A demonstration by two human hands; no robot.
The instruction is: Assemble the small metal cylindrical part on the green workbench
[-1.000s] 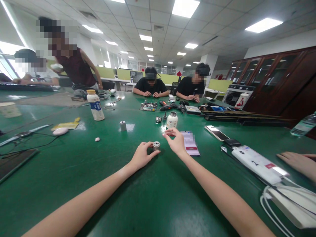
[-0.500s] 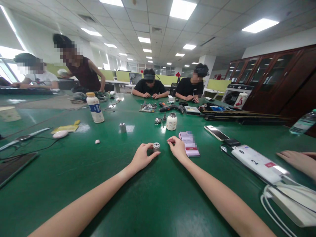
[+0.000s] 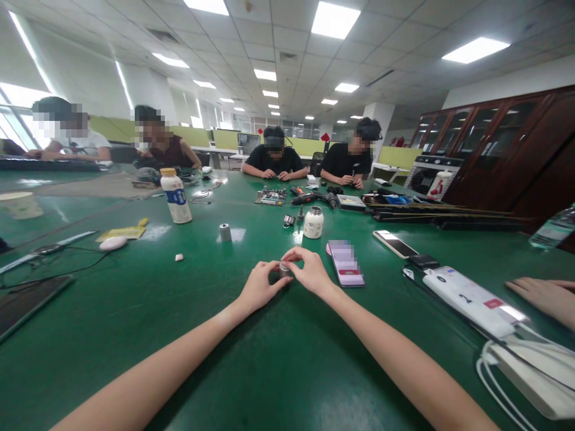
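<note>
My left hand (image 3: 260,286) is closed around the side of a small grey metal cylinder (image 3: 284,271) that stands upright on the green table. Over its top, my right hand (image 3: 309,270) brings thumb and fingers together in a pinch; the fingertips hide most of the cylinder's top face. Whatever is between those fingertips is too small or too hidden to make out. A second grey metal cylinder (image 3: 225,232) stands farther off to the left. Just right of my right hand lies a phone (image 3: 345,263) with a lit, pinkish screen.
A cream jar-like bottle (image 3: 313,223) stands beyond my hands, near a circuit board (image 3: 271,196) and a power drill (image 3: 309,199). On the right are a white phone (image 3: 395,244), a power strip (image 3: 471,299) with cables, and another person's hand (image 3: 534,293). Several people sit around the table.
My right hand has moved left, from beside the phone to the top of the metal cylinder. My left hand keeps its hold. A person at the far left has bent down lower.
</note>
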